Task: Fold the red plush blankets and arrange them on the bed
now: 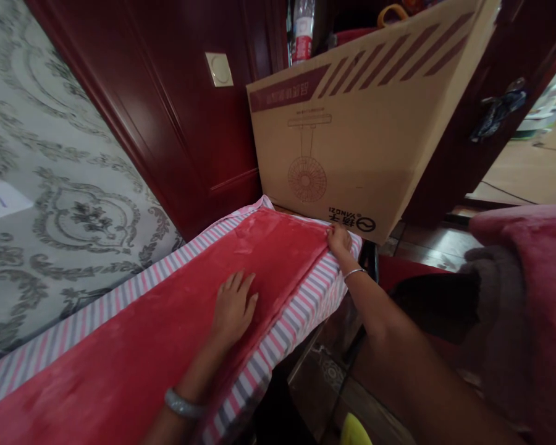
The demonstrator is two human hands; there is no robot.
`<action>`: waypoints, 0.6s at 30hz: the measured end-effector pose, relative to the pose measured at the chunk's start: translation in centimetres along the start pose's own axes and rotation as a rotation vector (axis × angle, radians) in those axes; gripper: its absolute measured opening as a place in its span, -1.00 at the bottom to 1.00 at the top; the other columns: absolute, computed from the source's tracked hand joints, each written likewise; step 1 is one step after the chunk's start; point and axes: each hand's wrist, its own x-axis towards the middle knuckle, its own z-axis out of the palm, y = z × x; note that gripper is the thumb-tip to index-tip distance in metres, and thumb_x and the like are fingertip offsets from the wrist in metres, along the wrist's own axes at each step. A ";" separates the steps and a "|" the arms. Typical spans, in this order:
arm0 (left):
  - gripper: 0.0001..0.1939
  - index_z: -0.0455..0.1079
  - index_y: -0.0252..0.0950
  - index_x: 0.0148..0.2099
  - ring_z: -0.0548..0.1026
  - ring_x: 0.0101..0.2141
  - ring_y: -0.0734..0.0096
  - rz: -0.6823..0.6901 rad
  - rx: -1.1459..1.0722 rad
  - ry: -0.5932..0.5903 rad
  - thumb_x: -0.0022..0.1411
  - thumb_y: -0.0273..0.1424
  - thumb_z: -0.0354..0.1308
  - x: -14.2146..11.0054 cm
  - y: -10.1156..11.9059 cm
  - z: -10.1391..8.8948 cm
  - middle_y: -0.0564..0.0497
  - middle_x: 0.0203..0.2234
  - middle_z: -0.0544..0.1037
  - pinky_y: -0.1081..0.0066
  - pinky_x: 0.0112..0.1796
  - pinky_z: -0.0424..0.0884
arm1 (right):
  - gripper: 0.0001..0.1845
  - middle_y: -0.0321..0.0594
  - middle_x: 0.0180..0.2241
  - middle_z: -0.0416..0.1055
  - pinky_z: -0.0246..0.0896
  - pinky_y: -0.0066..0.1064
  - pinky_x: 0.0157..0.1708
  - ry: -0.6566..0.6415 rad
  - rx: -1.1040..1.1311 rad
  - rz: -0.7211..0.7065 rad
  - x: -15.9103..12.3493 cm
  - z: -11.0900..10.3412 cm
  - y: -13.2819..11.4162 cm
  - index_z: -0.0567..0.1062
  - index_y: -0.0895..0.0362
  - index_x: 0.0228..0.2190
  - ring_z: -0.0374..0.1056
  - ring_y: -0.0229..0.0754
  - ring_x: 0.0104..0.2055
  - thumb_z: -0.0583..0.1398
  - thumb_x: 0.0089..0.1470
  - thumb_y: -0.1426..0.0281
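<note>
A long piece of red plush fabric (167, 309) lies along a narrow surface spread with a pink, grey and white striped cloth (287, 321). My left hand (234, 306) rests flat on the red fabric, its fingers stretched out; a bracelet circles that wrist. At the far right corner of the fabric is my right hand (340, 241), fingers pinched on its edge. A thin bangle is on the right wrist. Striped cloth shows along both long sides of the red fabric.
A large cardboard box (352, 148) stands just beyond the far end, a plastic bottle (303, 31) behind it. Patterned wallpaper (74, 204) and a dark red panel (180, 93) border the left. Pink and grey plush fabric (532, 296) is piled at right.
</note>
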 end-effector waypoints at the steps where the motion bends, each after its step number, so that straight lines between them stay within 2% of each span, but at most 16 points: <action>1: -0.46 0.32 -0.26 0.34 0.21 0.32 -0.10 -0.014 0.057 -0.018 0.38 -0.26 -0.01 -0.2 -0.5 0.4 -0.23 0.33 0.31 -0.12 0.26 0.14 | -0.61 0.05 -0.02 0.50 0.25 -0.30 -0.04 0.004 -0.001 -0.003 0.0 0.1 0.0 0.52 0.21 0.05 0.40 0.02 0.00 0.06 0.30 0.39; 4: -0.39 0.22 -0.14 0.41 0.05 0.40 -0.17 -0.036 0.138 -0.139 0.37 -0.18 0.04 -1.0 -1.4 2.1 -0.15 0.42 0.15 -0.25 0.29 0.00 | -0.60 0.04 -0.03 0.50 0.25 -0.29 -0.04 0.014 -0.008 -0.010 0.0 0.4 0.1 0.53 0.21 0.04 0.40 0.01 -0.01 0.04 0.30 0.39; 7: -0.39 0.16 -0.08 0.44 -0.01 0.42 -0.14 -0.040 0.141 -0.170 0.41 -0.15 -0.01 -1.5 -1.6 3.3 -0.11 0.44 0.10 -0.27 0.30 -0.05 | -0.60 0.04 -0.05 0.49 0.26 -0.29 -0.06 0.010 -0.025 -0.017 0.0 0.4 0.2 0.54 0.22 0.03 0.40 0.02 -0.03 0.05 0.28 0.38; 11: -0.37 0.14 -0.08 0.45 -0.02 0.42 -0.14 -0.053 0.112 -0.196 0.40 -0.14 0.01 -1.5 -1.1 2.9 -0.11 0.45 0.07 -0.27 0.31 -0.07 | -0.58 0.15 -0.06 0.48 0.26 -0.23 -0.05 0.010 -0.060 -0.027 -0.5 -0.4 -0.4 0.53 0.30 0.02 0.38 0.07 -0.02 0.03 0.25 0.44; 13: -0.37 0.14 -0.09 0.45 -0.04 0.43 -0.13 -0.064 0.092 -0.221 0.40 -0.14 0.02 -1.5 -0.8 2.4 -0.11 0.45 0.06 -0.26 0.32 -0.09 | -0.55 0.23 0.03 0.43 0.23 -0.13 0.03 0.031 -0.078 -0.056 -1.6 -1.0 -1.7 0.51 0.32 0.07 0.31 0.15 0.09 0.02 0.24 0.47; 15: -0.37 0.15 -0.11 0.45 -0.05 0.43 -0.14 -0.075 0.066 -0.229 0.39 -0.14 0.04 -1.5 -0.6 2.0 -0.12 0.45 0.06 -0.25 0.33 -0.12 | -0.50 0.21 0.21 0.30 0.14 -0.02 0.15 0.055 -0.108 -0.202 -3.5 -1.2 -3.5 0.44 0.27 0.16 0.15 0.19 0.26 0.06 0.24 0.45; 18: -0.38 0.20 -0.12 0.43 -0.02 0.42 -0.16 -0.082 0.014 -0.189 0.38 -0.14 0.05 -1.8 -0.4 1.9 -0.16 0.43 0.11 -0.28 0.32 -0.11 | -0.39 0.03 0.40 0.05 -0.03 0.10 0.28 0.002 -0.176 -0.546 -7.5 -0.2 -6.3 0.27 0.10 0.31 -0.07 0.15 0.40 0.10 0.28 0.28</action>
